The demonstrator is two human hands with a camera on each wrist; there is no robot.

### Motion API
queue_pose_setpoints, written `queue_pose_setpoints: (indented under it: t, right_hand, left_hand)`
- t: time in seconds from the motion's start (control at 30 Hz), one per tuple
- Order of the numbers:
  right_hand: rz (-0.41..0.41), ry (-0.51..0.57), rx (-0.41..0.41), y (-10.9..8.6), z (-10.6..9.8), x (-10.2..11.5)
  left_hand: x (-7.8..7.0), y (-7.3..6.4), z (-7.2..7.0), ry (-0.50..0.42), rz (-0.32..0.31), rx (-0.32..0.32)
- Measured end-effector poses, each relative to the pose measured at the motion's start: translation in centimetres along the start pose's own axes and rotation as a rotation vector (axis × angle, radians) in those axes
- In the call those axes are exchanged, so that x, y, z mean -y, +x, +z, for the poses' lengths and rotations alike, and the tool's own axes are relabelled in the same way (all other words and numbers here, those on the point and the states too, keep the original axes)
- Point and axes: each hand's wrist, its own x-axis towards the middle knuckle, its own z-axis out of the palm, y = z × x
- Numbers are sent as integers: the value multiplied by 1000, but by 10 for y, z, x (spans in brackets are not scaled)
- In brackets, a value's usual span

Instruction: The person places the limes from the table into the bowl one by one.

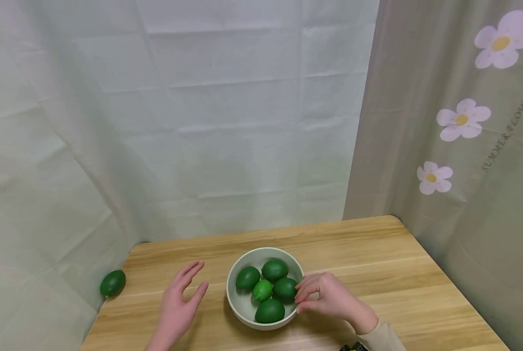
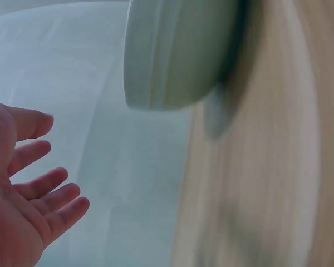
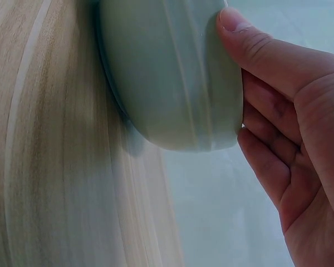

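A pale green bowl (image 1: 244, 317) stands on the wooden table. Inside it lie several dark green, avocado-like fruits (image 1: 270, 311) around a smaller, brighter lime (image 1: 262, 290). My right hand (image 1: 327, 297) is at the bowl's right rim. In the right wrist view its thumb (image 3: 234, 21) lies at the rim of the bowl (image 3: 172, 83), with the other fingers bent at the rim's edge. To the left of the bowl my left hand (image 1: 178, 304) hovers apart from it, fingers spread and holding nothing. The left wrist view shows that palm (image 2: 14, 222) bare beside the bowl (image 2: 178, 55).
One more dark green, avocado-like fruit (image 1: 113, 283) sits at the table's left edge. Pale curtains (image 1: 226, 122) hang behind and along both sides of the wooden table (image 1: 397, 263). A small black object (image 1: 353, 347) shows below the right wrist.
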Motion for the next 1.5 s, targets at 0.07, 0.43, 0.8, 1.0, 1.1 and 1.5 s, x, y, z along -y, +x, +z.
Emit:
queue_pose_setpoints:
  t: [0.07, 0.43, 0.8, 1.0, 1.1, 1.5]
  right_hand:
    - [5, -1, 1, 0, 0, 0]
    - [30, 10, -6, -2, 0, -2]
    - [61, 4, 1, -1, -1, -2]
    - [66, 9, 12, -1, 0, -2]
    - [66, 8, 17, -1, 1, -1]
    - [50, 18, 8, -1, 1, 1]
  left_hand:
    - [5, -3, -8, -6, -26, 2]
    - [33, -15, -39, 99, -93, 31]
    - [49, -17, -57, 139, -114, -19]
    - [54, -21, -62, 155, -184, -11]
    - [57, -22, -65, 151, -233, -4]
    - [69, -17, -77, -9, -493, 18]
